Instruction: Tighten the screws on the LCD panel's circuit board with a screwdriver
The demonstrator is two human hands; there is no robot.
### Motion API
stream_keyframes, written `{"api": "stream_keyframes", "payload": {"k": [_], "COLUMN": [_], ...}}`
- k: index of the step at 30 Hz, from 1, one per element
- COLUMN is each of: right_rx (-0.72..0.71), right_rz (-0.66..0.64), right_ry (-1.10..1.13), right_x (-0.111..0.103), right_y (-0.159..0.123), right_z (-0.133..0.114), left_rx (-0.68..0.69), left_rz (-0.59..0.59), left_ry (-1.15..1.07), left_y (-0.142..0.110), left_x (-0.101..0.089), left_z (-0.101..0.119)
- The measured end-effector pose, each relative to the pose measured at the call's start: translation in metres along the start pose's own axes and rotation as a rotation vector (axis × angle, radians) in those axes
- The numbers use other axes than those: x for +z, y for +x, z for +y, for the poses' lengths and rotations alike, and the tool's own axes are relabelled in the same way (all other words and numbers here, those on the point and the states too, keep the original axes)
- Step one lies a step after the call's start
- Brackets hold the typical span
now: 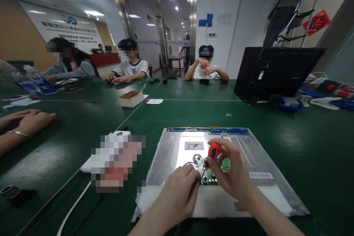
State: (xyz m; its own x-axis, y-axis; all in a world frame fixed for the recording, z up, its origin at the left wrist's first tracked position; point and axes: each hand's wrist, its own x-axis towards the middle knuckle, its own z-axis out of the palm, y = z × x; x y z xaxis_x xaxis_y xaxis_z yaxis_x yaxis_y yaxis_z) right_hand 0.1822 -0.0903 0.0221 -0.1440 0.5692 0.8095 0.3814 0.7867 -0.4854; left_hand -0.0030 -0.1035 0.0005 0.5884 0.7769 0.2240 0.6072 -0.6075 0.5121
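A silver metal display panel lies flat on the green table in front of me, with a blue strip along its far edge. A small green circuit board sits on its middle. My right hand is closed round an orange-handled screwdriver, its tip down at the board's left side. My left hand rests on the panel beside the board, fingers curled and pinched near the screwdriver tip; what they hold is hidden.
A black monitor back stands at the right rear. A small cardboard box and a paper sit mid-table. Three people sit at the far side. Another person's hands rest at the left. A white cable runs near my left.
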Motion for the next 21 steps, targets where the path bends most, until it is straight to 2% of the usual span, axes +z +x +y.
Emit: {"api": "stream_keyframes", "payload": {"k": [8,17,21], "right_rx": [-0.009,0.015,-0.012], "right_rz": [-0.061,0.048,0.040], "right_ry": [-0.060,-0.041,-0.047], "right_x": [-0.0028,0.0002,-0.0005], "right_y": [0.0033,0.0010,0.0023], "right_z": [-0.0009,-0.0004,-0.0010], "left_rx": [-0.008,-0.012,-0.006], "left_rz": [-0.007,-0.006,-0.009], "left_ry": [0.014,0.003,-0.001], "left_y": [0.0001,0.0008,0.0011], "left_x": [0.0009,-0.0009,0.0005], "left_z": [-0.0005,0.0011,-0.0011]}}
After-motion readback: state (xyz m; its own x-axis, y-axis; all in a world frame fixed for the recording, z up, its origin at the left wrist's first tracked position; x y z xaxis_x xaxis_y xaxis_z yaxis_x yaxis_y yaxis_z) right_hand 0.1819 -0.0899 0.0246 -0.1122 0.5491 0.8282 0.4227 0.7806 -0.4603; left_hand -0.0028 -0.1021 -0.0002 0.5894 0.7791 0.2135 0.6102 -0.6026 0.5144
